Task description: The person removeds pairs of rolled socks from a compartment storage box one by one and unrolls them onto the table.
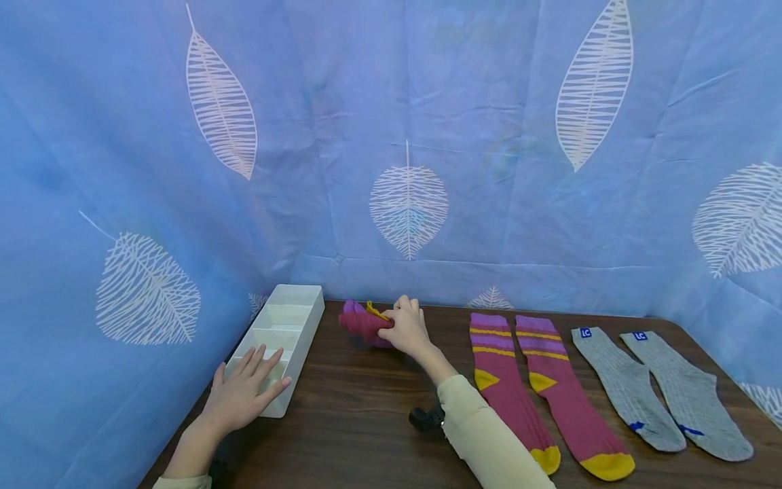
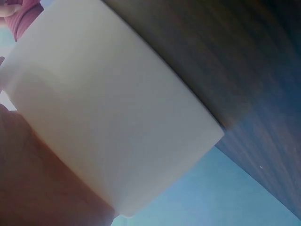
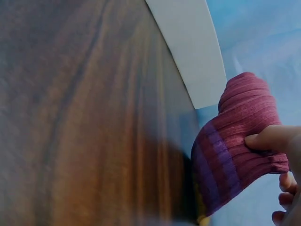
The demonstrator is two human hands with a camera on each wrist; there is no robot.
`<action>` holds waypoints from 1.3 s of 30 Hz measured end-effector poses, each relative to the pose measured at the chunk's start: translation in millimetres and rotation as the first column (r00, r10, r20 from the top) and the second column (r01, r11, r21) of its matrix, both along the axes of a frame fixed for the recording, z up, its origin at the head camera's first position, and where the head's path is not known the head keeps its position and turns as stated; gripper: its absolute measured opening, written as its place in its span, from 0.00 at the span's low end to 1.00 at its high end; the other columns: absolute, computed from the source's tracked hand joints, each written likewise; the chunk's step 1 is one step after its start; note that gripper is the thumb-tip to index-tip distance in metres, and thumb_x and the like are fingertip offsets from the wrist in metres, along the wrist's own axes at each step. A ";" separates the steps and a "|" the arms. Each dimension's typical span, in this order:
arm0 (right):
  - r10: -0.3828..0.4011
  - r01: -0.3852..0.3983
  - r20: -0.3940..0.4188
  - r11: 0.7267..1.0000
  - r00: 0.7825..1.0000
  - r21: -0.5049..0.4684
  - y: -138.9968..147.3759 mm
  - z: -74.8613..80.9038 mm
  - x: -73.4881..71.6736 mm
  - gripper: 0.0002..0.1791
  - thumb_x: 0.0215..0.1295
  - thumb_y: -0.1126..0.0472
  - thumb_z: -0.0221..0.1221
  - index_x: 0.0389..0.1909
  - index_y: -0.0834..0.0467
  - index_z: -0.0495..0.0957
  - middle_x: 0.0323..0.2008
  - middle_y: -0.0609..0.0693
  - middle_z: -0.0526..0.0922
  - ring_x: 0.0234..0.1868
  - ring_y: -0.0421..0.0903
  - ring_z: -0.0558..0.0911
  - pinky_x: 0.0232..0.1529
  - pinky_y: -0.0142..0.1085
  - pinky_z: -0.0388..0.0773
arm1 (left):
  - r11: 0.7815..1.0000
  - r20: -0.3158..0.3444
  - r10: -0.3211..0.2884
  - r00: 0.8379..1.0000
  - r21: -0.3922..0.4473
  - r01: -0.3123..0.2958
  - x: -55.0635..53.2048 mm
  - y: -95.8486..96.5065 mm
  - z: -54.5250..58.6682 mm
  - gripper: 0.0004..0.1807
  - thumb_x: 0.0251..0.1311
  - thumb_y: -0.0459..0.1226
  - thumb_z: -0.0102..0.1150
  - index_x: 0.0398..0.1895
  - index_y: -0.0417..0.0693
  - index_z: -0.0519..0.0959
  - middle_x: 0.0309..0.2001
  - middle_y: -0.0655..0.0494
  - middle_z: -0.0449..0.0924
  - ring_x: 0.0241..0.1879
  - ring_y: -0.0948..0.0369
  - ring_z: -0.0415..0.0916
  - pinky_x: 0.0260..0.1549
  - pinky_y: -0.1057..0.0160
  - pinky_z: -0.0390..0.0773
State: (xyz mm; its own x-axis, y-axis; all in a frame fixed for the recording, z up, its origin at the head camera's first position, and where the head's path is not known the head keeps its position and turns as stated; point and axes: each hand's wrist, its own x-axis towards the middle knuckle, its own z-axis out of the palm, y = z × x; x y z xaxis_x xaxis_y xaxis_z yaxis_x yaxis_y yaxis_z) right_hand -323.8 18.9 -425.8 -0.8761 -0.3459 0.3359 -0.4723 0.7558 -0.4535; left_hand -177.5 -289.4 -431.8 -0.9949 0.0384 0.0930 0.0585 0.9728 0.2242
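Note:
A bundled pair of maroon socks with purple stripes and a bit of yellow (image 1: 362,327) is pinched by my right hand (image 1: 408,329) near the table's back edge. In the right wrist view the thumb presses into the ribbed fabric of the bundle (image 3: 244,117). To its left stands a long white box (image 1: 301,350) split into several compartments. My left hand (image 1: 244,394) rests over the near end of this box, fingers spread and fairly straight. The left wrist view is mostly filled by the box's pale wall (image 2: 117,103).
Two maroon socks (image 1: 504,387) (image 1: 574,401) with purple and yellow bands lie flat right of my right arm. Farther right lie two grey ankle socks (image 1: 629,387) (image 1: 693,394). All are on a dark wooden table (image 1: 354,421); a blue leaf-print cloth (image 1: 489,224) hangs behind.

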 end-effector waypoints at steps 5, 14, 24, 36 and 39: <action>-0.031 0.033 0.055 0.999 0.998 -0.038 1.9 -8.9 5.5 0.22 0.54 0.53 0.68 0.49 0.59 0.84 0.38 0.48 0.63 0.42 0.48 0.58 0.39 0.38 0.54 | 1.000 0.002 -0.004 1.000 0.005 0.004 1.0 1.2 1.4 0.41 0.64 0.66 0.42 0.75 0.56 0.60 0.76 0.38 0.51 0.74 0.37 0.47 0.61 0.22 0.38; -0.069 0.083 0.160 0.993 0.985 -0.088 3.2 -21.7 10.8 0.23 0.52 0.53 0.70 0.49 0.60 0.85 0.45 0.53 0.71 0.46 0.51 0.63 0.43 0.42 0.61 | 1.000 0.002 -0.010 1.000 0.016 0.009 3.4 4.0 4.9 0.40 0.65 0.65 0.44 0.75 0.55 0.60 0.76 0.37 0.51 0.74 0.36 0.48 0.61 0.22 0.38; -0.064 0.112 0.263 0.979 0.963 -0.171 6.3 -35.6 20.1 0.24 0.52 0.53 0.70 0.48 0.62 0.84 0.42 0.52 0.71 0.45 0.50 0.64 0.40 0.40 0.61 | 1.000 0.002 -0.012 1.000 -0.001 0.012 7.8 2.6 1.2 0.40 0.65 0.65 0.43 0.75 0.57 0.59 0.76 0.38 0.51 0.74 0.36 0.48 0.60 0.22 0.39; -0.076 0.106 0.258 0.989 0.963 -0.107 4.0 -31.7 20.7 0.26 0.53 0.49 0.70 0.49 0.60 0.83 0.45 0.54 0.71 0.46 0.51 0.63 0.41 0.41 0.61 | 1.000 -0.016 -0.017 1.000 -0.010 0.016 6.1 1.0 3.3 0.41 0.64 0.66 0.44 0.75 0.56 0.60 0.75 0.38 0.51 0.73 0.36 0.49 0.60 0.22 0.40; -0.082 0.109 0.248 0.989 0.965 -0.097 5.3 -31.0 20.6 0.26 0.53 0.48 0.70 0.50 0.60 0.82 0.46 0.55 0.71 0.46 0.52 0.63 0.40 0.41 0.61 | 1.000 -0.016 -0.020 1.000 0.001 0.020 3.6 1.5 4.2 0.42 0.64 0.66 0.44 0.75 0.55 0.58 0.75 0.37 0.51 0.73 0.36 0.49 0.60 0.21 0.39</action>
